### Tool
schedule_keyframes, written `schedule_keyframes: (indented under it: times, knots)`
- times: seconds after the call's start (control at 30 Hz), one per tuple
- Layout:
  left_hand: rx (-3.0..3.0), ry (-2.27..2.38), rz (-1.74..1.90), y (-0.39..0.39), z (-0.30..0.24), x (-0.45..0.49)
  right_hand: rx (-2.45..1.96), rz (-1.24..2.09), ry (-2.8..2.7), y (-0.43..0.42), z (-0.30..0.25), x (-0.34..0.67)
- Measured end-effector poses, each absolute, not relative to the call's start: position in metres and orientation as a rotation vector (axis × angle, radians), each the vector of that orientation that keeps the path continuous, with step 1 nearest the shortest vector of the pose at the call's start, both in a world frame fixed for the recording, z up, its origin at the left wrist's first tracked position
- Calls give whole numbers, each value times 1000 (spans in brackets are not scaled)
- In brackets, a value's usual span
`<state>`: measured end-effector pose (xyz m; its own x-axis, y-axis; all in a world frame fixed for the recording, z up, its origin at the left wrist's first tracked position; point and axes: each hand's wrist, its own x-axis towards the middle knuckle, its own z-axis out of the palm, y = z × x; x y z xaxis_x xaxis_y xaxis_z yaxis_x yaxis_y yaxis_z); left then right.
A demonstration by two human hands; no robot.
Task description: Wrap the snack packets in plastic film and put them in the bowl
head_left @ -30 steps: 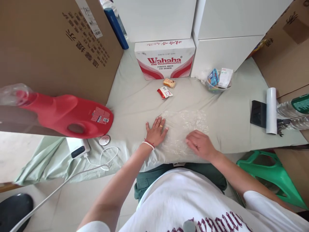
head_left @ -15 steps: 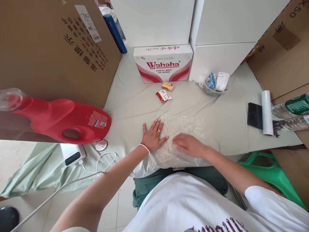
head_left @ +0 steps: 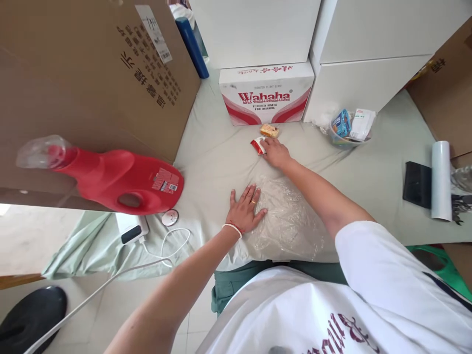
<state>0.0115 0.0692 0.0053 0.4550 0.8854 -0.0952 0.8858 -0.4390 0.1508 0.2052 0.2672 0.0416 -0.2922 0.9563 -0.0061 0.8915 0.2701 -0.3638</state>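
My left hand (head_left: 245, 210) lies flat with spread fingers on the left edge of a clear plastic sheet (head_left: 289, 221), which is spread, wrinkled, on the cloth-covered table. A ring and a beaded bracelet show on that hand. Further back, my right hand (head_left: 276, 152) reaches down onto a small red and white snack packet (head_left: 257, 146). Its fingers are bent over the packet's right side and hide part of it. Just behind sits a yellow-orange wrapped snack (head_left: 269, 130), close to the fingers but apart from them.
A Wahaha carton (head_left: 267, 98) stands at the back. Beside it is a bowl of packets (head_left: 346, 142). A red jug (head_left: 125, 182) and a power bank (head_left: 131, 228) with a cable are left. A white roll (head_left: 441, 182) and a black flat object (head_left: 417, 184) lie right.
My right hand has moved from above the plastic sheet forward to the red and white packet. My left hand stays flat on the sheet's edge. The view has shifted slightly.
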Motion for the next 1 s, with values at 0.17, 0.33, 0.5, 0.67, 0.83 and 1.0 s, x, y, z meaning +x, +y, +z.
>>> schedule_keyframes:
  times: [0.17, 0.33, 0.5, 0.67, 0.83, 1.0]
  knots:
    - [2508, 1575, 14, 69, 5, 12, -1761, 618, -1835, 252, 40, 217]
    - [2503, 1552, 41, 69, 4, 13, -1474, 1218, -1322, 154, 54, 277]
    - [2499, 1576, 43, 70, 3, 13, -1305, 1115, -1735, 62, 63, 311]
    - [2506, 1596, 51, 69, 2, 13, -1124, 738, -2455, 39, 42, 316]
    - [2514, 1606, 30, 70, 2, 15, -1168, 595, -2447, 34, 39, 303]
    - [2514, 1593, 43, 65, -4, 10, -1297, 498, -2612, 13, 40, 279]
